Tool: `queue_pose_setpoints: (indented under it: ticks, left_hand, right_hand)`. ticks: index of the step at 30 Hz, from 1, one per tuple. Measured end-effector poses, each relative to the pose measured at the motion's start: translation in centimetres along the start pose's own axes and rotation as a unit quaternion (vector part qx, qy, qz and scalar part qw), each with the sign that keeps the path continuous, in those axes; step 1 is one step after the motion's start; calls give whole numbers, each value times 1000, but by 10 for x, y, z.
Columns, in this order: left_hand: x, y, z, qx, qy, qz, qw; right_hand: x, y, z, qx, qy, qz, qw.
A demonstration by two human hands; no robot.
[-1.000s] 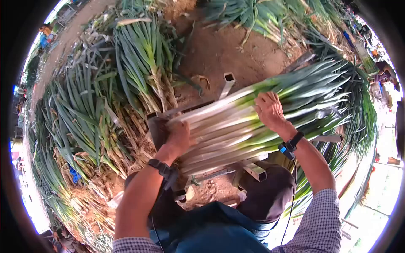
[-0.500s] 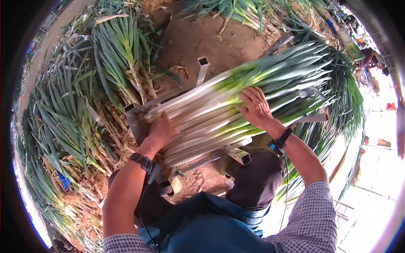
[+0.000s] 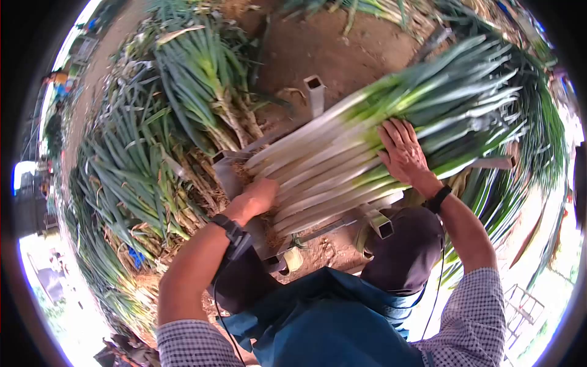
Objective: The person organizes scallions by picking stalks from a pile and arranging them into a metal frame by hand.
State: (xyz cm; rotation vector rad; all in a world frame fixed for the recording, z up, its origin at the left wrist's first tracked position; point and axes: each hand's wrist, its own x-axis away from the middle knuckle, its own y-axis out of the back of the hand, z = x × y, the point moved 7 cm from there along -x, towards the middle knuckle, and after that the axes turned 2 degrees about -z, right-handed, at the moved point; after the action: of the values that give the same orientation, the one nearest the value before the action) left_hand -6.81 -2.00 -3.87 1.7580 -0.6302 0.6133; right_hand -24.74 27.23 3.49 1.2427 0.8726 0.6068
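Observation:
A row of long green onions (image 3: 330, 161) lies side by side on a metal frame (image 3: 230, 173) in front of me, white shanks to the left and dark green leaves to the upper right. My left hand (image 3: 260, 197) is closed in a fist over the shanks near their root ends; what its fingers hold, if anything, is hidden. Lying flat across the bunch, where white turns to green, my right hand (image 3: 403, 153) has its fingers stretched and thumb apart.
Heaps of untrimmed green onions (image 3: 131, 165) lie to the left, and another bunch (image 3: 202, 73) stands beyond the frame. Square metal posts (image 3: 315, 96) rise around the row. Bare soil (image 3: 342, 55) shows behind it. More onion leaves (image 3: 541, 134) hang at the right.
The view has shifted, so everything sits farther right. My left hand has moved slightly down along the root ends, its raised thumb now tucked in. My right hand stays flat on the onions.

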Motion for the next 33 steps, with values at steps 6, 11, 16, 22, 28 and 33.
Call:
queue_pose_setpoints:
  ticks: [6, 11, 16, 22, 28, 33]
  left_hand:
    - [3, 5, -5, 58, 1, -2, 998]
    - [9, -9, -7, 30, -27, 20, 999]
    - [17, 5, -31, 15, -14, 31, 999]
    - [16, -10, -26, -1, 37, -8, 999]
    - [21, -40, -4, -29, -19, -91, 995]
    - [18, -12, -39, 4, -37, 23, 999]
  right_hand:
    - [3, -6, -6, -16, 8, -17, 1000]
    - [8, 23, -12, -83, -5, -31, 996]
    - [36, 45, -40, 35, -87, -66, 993]
    - [45, 20, -53, -3, -91, -88, 992]
    - [42, 30, -47, -54, -76, -105, 990]
    - [195, 111, -36, -164, -224, -183, 943]
